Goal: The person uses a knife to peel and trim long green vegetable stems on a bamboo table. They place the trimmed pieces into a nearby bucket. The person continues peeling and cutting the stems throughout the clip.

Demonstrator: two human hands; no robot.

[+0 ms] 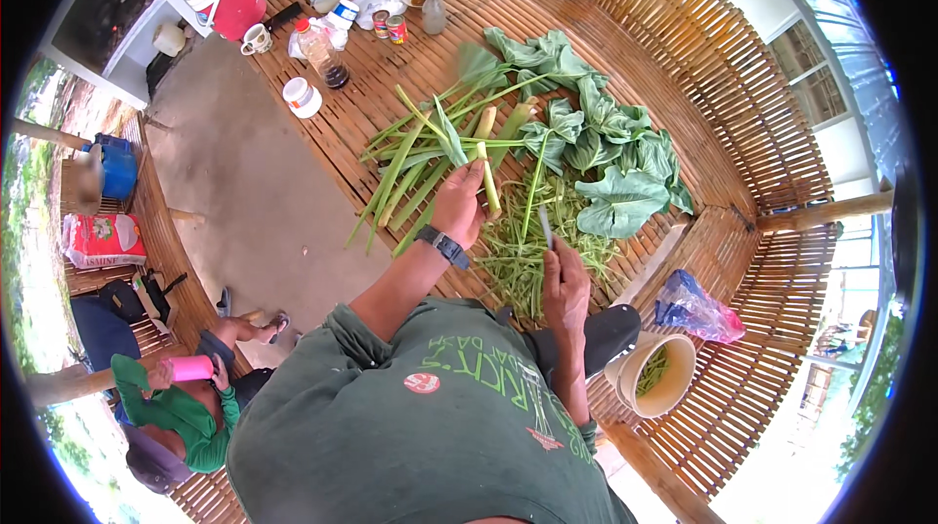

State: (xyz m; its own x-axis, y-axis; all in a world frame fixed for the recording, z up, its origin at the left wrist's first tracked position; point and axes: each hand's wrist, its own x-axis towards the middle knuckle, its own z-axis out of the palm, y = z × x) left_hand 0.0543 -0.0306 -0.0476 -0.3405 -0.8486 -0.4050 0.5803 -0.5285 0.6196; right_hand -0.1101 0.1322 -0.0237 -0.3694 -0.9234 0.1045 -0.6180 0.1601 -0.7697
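Your left hand [461, 207] is curled around a pale green stalk [491, 197] at the edge of a heap of shredded strips [513, 275]; your right hand [567, 282] is closed on a knife [545, 225], blade pointing away from you. Judging by that heap, plenty is already cut. Whole stalks [399, 175] lie uncut to the left, big leaves [625, 202] to the right on the slatted table [430, 67]; a bucket [678, 395] holds more green pieces [653, 371].

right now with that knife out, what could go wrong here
The knife in the right hand points up near the left hand, which grips a pale stalk; a slip might cut that hand. The loose shredded strips lie close to the green shirt, so some could get brushed away.
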